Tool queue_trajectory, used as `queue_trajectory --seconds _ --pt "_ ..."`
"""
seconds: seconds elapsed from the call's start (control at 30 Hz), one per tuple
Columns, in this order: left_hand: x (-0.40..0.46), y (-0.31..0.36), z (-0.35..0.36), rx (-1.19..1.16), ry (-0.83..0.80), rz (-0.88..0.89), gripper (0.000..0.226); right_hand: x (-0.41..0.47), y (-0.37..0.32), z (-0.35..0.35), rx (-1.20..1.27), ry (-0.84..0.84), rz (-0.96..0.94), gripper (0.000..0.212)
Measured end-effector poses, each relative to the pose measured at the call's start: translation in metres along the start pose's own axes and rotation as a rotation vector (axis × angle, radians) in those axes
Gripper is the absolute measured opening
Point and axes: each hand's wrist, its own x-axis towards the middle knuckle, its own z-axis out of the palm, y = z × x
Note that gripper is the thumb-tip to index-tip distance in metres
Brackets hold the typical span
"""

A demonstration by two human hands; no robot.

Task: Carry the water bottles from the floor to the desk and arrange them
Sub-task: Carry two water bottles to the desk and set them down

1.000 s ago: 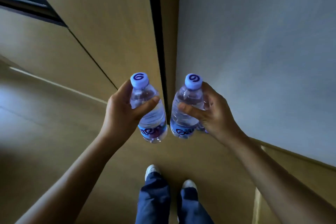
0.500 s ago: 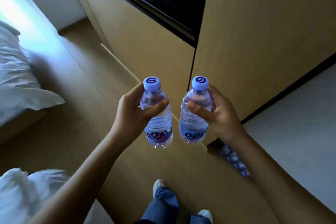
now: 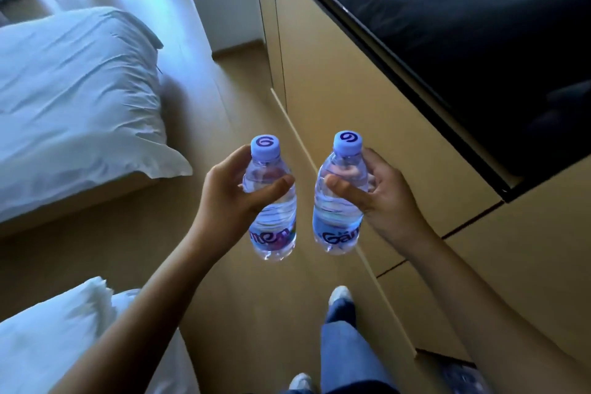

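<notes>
I carry two small clear water bottles with pale blue caps, both upright in front of my chest. My left hand (image 3: pixel 228 198) grips the left bottle (image 3: pixel 271 227) round its upper body. My right hand (image 3: pixel 383 198) grips the right bottle (image 3: pixel 335 221) the same way. The two bottles are a hand's width apart and do not touch. A pack of more bottles (image 3: pixel 460 374) lies on the floor at the lower right, partly cut off by my right arm. No desk top is in sight.
A wooden cabinet wall (image 3: pixel 345 80) with a dark screen (image 3: pixel 463 29) runs along my right. Two beds with white bedding stand on my left (image 3: pixel 70 99) and lower left (image 3: pixel 41 339). Wooden floor (image 3: pixel 243 89) leads ahead between them. My feet are below.
My view has swung left from the grey wall and cabinet corner to the aisle between beds and cabinet. Both hands keep the same hold on the bottles.
</notes>
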Motion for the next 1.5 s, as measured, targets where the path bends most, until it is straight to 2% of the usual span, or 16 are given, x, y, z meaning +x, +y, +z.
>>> queue_trajectory --seconds 0.27,0.7,0.77,0.97,1.13,1.27,1.5 --pt "0.125 -0.022 -0.005 0.008 0.188 -0.057 0.026 0.159 -0.007 -0.001 0.0 -0.171 -0.005 0.037" --pt "0.32 -0.082 -0.05 -0.015 0.338 -0.1 0.027 0.393 -0.004 0.04 -0.004 -0.321 -0.005 0.049" --pt "0.356 -0.1 -0.065 -0.05 0.344 -0.107 0.024 0.431 0.0 0.055 -0.006 -0.321 -0.008 0.05" --pt "0.471 -0.139 -0.125 -0.048 0.339 -0.084 0.024 0.558 -0.007 0.111 0.003 -0.315 -0.01 0.036" --pt "0.558 -0.173 -0.172 0.033 0.352 -0.072 0.033 0.65 -0.012 0.155 0.023 -0.294 -0.022 0.041" --pt "0.621 -0.199 -0.199 0.021 0.364 -0.082 0.035 0.72 -0.012 0.181 0.027 -0.321 -0.036 0.037" --pt "0.748 -0.242 -0.239 0.003 0.385 -0.071 0.03 0.864 -0.007 0.22 0.036 -0.373 -0.06 0.041"
